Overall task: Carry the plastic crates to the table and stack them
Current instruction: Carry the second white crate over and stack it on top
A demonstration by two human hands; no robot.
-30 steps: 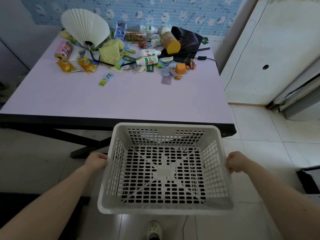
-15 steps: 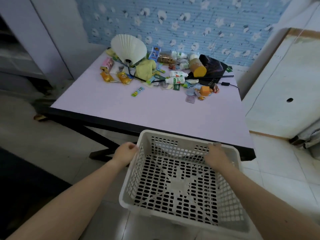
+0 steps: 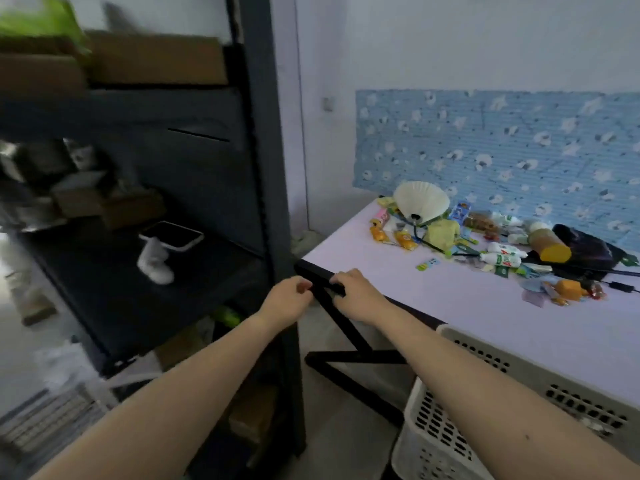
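Observation:
A white perforated plastic crate (image 3: 433, 431) shows at the lower right, against the near edge of the lilac table (image 3: 450, 306), partly hidden under my right forearm. Neither hand touches it. My left hand (image 3: 287, 301) is stretched forward in a loose fist with nothing in it, just left of the table's near left corner. My right hand (image 3: 356, 294) hovers over that corner, knuckles up, fingers bent down at the black edge and holding nothing. Whether the crate rests on the table or on the floor is hidden.
A dark metal shelf rack (image 3: 263, 168) with cardboard boxes and a white device stands close on the left. Snack packets, bottles, a white paper fan (image 3: 420, 199) and a black bag crowd the table's far side. A pale slatted object (image 3: 52, 417), blurred, lies on the floor at lower left.
Both hands have let go of the crate and now reach forward, empty. My view has swung left from the table towards the shelf rack, leaving the crate at the lower right.

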